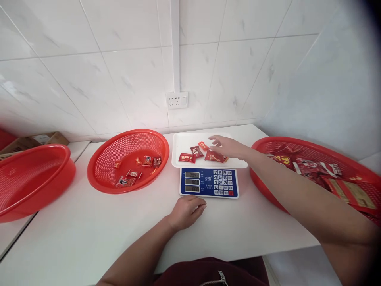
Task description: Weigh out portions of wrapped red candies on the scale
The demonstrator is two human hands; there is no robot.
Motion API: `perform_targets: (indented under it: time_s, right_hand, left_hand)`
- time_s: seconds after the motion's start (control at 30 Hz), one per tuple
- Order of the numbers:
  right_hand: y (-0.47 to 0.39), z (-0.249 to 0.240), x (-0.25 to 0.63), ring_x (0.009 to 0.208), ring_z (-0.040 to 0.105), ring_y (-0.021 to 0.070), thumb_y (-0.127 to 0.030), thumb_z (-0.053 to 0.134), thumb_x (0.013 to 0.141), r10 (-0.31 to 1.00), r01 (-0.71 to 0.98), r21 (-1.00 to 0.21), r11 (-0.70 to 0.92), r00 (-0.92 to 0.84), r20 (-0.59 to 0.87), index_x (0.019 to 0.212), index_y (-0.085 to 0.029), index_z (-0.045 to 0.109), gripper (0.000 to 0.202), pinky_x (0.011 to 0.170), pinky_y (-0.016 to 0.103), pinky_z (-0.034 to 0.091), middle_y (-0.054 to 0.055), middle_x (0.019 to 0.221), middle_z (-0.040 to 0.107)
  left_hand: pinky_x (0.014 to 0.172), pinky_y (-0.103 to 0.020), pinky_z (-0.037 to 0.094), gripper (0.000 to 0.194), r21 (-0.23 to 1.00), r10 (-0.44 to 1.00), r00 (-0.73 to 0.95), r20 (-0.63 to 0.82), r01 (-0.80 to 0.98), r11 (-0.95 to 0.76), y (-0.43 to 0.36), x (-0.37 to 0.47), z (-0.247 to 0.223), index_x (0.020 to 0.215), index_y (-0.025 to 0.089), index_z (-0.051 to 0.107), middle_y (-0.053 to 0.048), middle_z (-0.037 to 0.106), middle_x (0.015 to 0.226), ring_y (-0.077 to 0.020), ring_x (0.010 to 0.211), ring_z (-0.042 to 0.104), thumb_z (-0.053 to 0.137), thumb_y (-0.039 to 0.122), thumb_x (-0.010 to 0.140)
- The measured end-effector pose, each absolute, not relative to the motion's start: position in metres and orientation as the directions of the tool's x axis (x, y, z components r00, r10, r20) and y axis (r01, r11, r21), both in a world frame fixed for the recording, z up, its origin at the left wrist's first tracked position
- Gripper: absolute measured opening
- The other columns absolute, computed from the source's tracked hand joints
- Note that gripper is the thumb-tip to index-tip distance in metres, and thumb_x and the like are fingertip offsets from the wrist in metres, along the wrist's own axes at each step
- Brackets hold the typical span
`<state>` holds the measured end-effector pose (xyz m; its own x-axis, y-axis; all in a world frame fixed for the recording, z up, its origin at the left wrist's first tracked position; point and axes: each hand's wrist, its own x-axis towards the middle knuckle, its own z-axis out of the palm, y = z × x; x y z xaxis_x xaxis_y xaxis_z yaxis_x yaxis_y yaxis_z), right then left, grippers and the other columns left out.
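A white digital scale with a blue keypad panel (pixel 209 182) stands on the white table, its white tray (pixel 178 145) behind the panel. Several small red snack packets (pixel 187 157) lie on the tray. Above its right part is my right hand (pixel 225 146), fingers stretched out and apart, close over a few red packets (pixel 213 155). I see nothing held in it; whether it touches them I cannot tell. My left hand (pixel 187 212) rests on the table just in front of the scale, fingers curled in, with nothing visible in it.
Left of the scale, a red mesh basket (pixel 101 159) holds several small packets. A larger red basket (pixel 258 174) with many packets stands at the right, under my right forearm. Another red basket (pixel 35 190) and a cardboard box (pixel 56 138) are far left. Behind is a tiled wall with a socket (pixel 177 100).
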<state>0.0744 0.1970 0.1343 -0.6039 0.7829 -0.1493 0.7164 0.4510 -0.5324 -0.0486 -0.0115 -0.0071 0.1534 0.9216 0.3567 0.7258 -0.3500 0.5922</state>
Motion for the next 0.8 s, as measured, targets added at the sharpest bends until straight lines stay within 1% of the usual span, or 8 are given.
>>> perform_targets:
  time_s: [0.07, 0.13, 0.2, 0.3, 0.37, 0.53, 0.67, 0.8]
  right_hand:
    - [0.196, 0.130, 0.078, 0.102, 0.060, 0.0252, -0.033, 0.048, 0.085, 0.765, 0.742, -0.457, 0.491, -0.618, -0.182, 0.132, -0.021, 0.044, 0.049, 0.086, 0.038, 0.048, 0.010, 0.118, 0.062]
    - [0.195, 0.123, 0.080, 0.100, 0.061, 0.0242, -0.030, 0.046, 0.085, 0.743, 0.730, -0.435, 0.526, -0.644, -0.182, 0.130, -0.021, 0.045, 0.046, 0.090, 0.040, 0.046, 0.008, 0.113, 0.065]
    - [0.194, 0.115, 0.082, 0.103, 0.059, 0.0226, -0.028, 0.045, 0.085, 0.713, 0.687, -0.468, 0.555, -0.683, -0.157, 0.128, -0.022, 0.048, 0.043, 0.093, 0.040, 0.044, 0.008, 0.114, 0.064]
    - [0.192, 0.109, 0.084, 0.110, 0.056, 0.0200, -0.030, 0.045, 0.085, 0.637, 0.572, -0.586, 0.574, -0.762, -0.120, 0.128, -0.025, 0.048, 0.043, 0.095, 0.037, 0.044, 0.006, 0.123, 0.059]
    - [0.192, 0.109, 0.088, 0.113, 0.055, 0.0200, -0.032, 0.046, 0.085, 0.628, 0.538, -0.618, 0.574, -0.773, -0.089, 0.127, -0.025, 0.048, 0.043, 0.096, 0.036, 0.043, 0.005, 0.126, 0.057]
    - [0.197, 0.125, 0.127, 0.113, 0.054, 0.0229, -0.037, 0.049, 0.082, 0.783, 0.667, -0.540, 0.513, -0.622, -0.025, 0.125, -0.024, 0.051, 0.044, 0.095, 0.038, 0.044, 0.004, 0.130, 0.054]
    - [0.213, 0.130, 0.178, 0.113, 0.054, 0.0227, -0.035, 0.049, 0.082, 0.896, 0.795, -0.466, 0.389, -0.444, -0.009, 0.123, -0.020, 0.052, 0.043, 0.096, 0.035, 0.042, 0.007, 0.127, 0.057]
    - [0.238, 0.113, 0.227, 0.111, 0.056, 0.0242, -0.032, 0.053, 0.080, 0.952, 0.880, -0.415, 0.231, -0.293, -0.092, 0.115, -0.020, 0.056, 0.037, 0.090, 0.033, 0.045, 0.009, 0.123, 0.060]
  left_hand:
    - [0.070, -0.025, 0.051, 0.021, 0.594, 0.922, 0.154, 0.356, 0.724, -0.350, -0.012, -0.048, -0.007, 0.092, 0.019, 0.065, -0.005, 0.071, 0.084, -0.0155, 0.075, 0.065, 0.044, 0.026, 0.089]
    - [0.069, -0.025, 0.051, 0.021, 0.595, 0.921, 0.158, 0.356, 0.722, -0.354, -0.012, -0.048, -0.008, 0.091, 0.019, 0.065, -0.005, 0.071, 0.084, -0.0153, 0.075, 0.065, 0.045, 0.025, 0.089]
    - [0.069, -0.025, 0.051, 0.021, 0.594, 0.920, 0.163, 0.356, 0.721, -0.358, -0.011, -0.048, -0.008, 0.091, 0.018, 0.064, -0.005, 0.070, 0.083, -0.0151, 0.074, 0.065, 0.044, 0.025, 0.089]
    - [0.069, -0.025, 0.051, 0.021, 0.586, 0.918, 0.168, 0.359, 0.725, -0.361, -0.011, -0.047, -0.008, 0.091, 0.019, 0.064, -0.004, 0.070, 0.083, -0.0149, 0.074, 0.064, 0.044, 0.025, 0.090]
    - [0.068, -0.025, 0.050, 0.021, 0.578, 0.917, 0.169, 0.362, 0.731, -0.363, -0.011, -0.048, -0.007, 0.091, 0.019, 0.064, -0.004, 0.070, 0.082, -0.0148, 0.074, 0.064, 0.043, 0.025, 0.090]
    - [0.068, -0.025, 0.050, 0.022, 0.566, 0.912, 0.175, 0.372, 0.736, -0.372, -0.011, -0.049, -0.005, 0.091, 0.018, 0.063, -0.005, 0.070, 0.083, -0.0156, 0.075, 0.064, 0.043, 0.025, 0.090]
    - [0.067, -0.025, 0.048, 0.024, 0.567, 0.908, 0.208, 0.364, 0.724, -0.393, -0.012, -0.048, -0.006, 0.092, 0.017, 0.063, -0.006, 0.069, 0.082, -0.0158, 0.074, 0.063, 0.041, 0.026, 0.091]
    - [0.065, -0.024, 0.046, 0.023, 0.560, 0.899, 0.289, 0.328, 0.708, -0.431, -0.013, -0.045, -0.008, 0.094, 0.017, 0.064, -0.004, 0.068, 0.077, -0.0153, 0.071, 0.062, 0.046, 0.031, 0.089]
